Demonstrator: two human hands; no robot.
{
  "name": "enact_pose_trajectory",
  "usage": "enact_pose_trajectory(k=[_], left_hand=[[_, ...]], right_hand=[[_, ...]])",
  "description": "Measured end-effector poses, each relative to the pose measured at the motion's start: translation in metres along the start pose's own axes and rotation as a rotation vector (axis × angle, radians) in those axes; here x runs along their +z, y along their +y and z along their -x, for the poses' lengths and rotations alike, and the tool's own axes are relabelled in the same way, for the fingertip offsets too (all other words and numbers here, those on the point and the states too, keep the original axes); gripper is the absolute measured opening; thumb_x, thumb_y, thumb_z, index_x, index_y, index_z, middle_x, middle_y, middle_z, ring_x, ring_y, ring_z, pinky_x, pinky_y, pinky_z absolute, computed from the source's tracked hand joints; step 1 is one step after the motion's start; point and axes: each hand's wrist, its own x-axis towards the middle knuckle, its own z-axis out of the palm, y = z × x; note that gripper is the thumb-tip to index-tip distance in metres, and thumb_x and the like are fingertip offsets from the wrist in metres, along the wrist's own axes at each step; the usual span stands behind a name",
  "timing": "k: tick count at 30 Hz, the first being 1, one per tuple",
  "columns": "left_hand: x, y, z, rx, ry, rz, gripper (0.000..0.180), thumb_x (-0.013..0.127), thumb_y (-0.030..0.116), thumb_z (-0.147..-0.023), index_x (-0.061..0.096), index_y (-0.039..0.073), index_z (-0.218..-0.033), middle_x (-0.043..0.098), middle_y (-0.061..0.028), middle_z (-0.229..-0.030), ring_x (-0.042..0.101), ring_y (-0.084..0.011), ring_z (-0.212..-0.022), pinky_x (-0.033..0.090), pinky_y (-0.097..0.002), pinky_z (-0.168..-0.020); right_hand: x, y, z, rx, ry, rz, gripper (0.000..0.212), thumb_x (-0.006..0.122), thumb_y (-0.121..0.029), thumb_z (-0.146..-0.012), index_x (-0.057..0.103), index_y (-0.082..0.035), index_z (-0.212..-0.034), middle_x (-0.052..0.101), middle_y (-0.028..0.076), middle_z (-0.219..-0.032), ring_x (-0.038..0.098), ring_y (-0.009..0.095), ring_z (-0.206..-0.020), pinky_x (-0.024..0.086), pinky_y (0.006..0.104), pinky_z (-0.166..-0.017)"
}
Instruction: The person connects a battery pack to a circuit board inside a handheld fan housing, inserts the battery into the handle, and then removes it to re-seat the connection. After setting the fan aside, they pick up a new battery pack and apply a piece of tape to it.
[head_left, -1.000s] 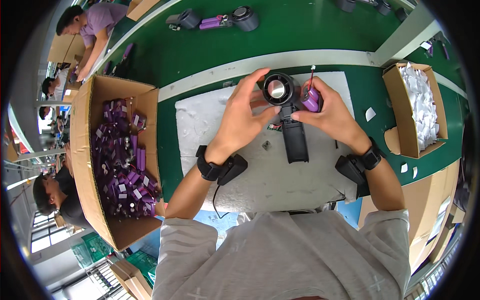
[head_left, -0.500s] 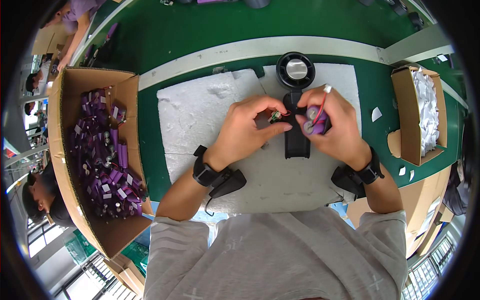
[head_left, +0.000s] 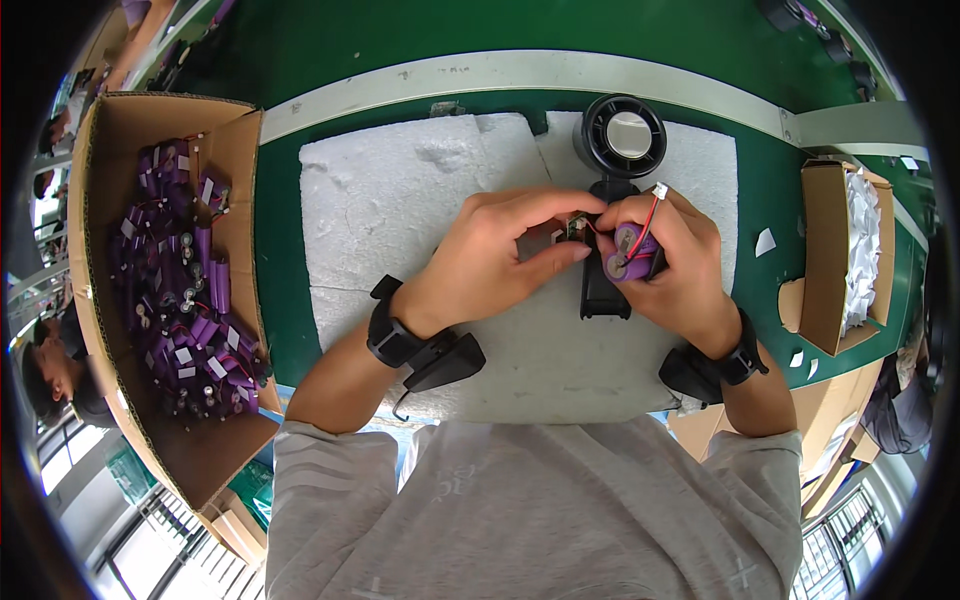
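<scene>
My left hand [head_left: 490,255] pinches a small green circuit board [head_left: 577,226] between thumb and forefinger, close to my right hand. Wrapped in the fingers of my right hand [head_left: 685,260] is a purple battery pack [head_left: 628,265], its round cell ends facing up. A red wire with a white connector [head_left: 660,190] rises from the pack, and a thin wire seems to run toward the board. Beneath both hands lies a black handle casing [head_left: 604,292], partly hidden by them. At its far end is a round black fan head [head_left: 628,135] with a silvery centre.
White foam sheets [head_left: 370,210] cover the green table [head_left: 430,80] under my hands. On the left stands a cardboard box [head_left: 235,150] with several purple battery packs. A smaller box [head_left: 822,250] of white paper pieces sits right. A pale rail [head_left: 520,68] crosses behind.
The circuit board in my left hand has come nearer to the battery pack and my right hand. My right hand keeps its hold. The whole view has shifted slightly.
</scene>
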Motion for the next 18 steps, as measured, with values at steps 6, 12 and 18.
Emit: enact_pose_trajectory(k=[6,12,18], left_hand=[[-0.001,0.0046,0.0015,-0.105,-0.016,0.099,0.033,0.075,-0.004,-0.075,0.061,0.003,-0.105,0.067,-0.0051,-0.095,0.065,-0.0138,-0.086,0.051,-0.0265,-0.076],[0.0002,-0.0006,0.0029,-0.122,-0.03,0.148,0.032,0.073,-0.006,-0.075,0.06,0.002,-0.102,0.065,-0.0047,-0.095,0.064,-0.0138,-0.087,0.051,-0.0262,-0.076],[-0.0054,-0.0039,0.0018,0.09,-0.048,-0.052,0.033,0.068,-0.011,-0.07,0.065,0.004,-0.099,0.063,-0.0065,-0.092,0.063,-0.0168,-0.081,0.049,-0.0268,-0.07]], right_hand=[[0.0009,-0.001,-0.0002,0.031,0.008,-0.027,0.037,0.074,0.005,-0.057,0.059,-0.006,-0.09,0.061,0.005,-0.073,0.057,0.023,-0.066,0.047,0.0324,-0.055],[0.0002,-0.0037,0.0008,0.036,-0.02,0.0,0.037,0.074,0.006,-0.056,0.059,-0.006,-0.088,0.061,0.004,-0.073,0.057,0.023,-0.068,0.047,0.0324,-0.055],[0.0005,-0.0083,-0.002,0.03,-0.056,0.041,0.037,0.073,0.006,-0.056,0.059,-0.007,-0.088,0.06,0.005,-0.072,0.056,0.024,-0.068,0.046,0.0326,-0.055]])
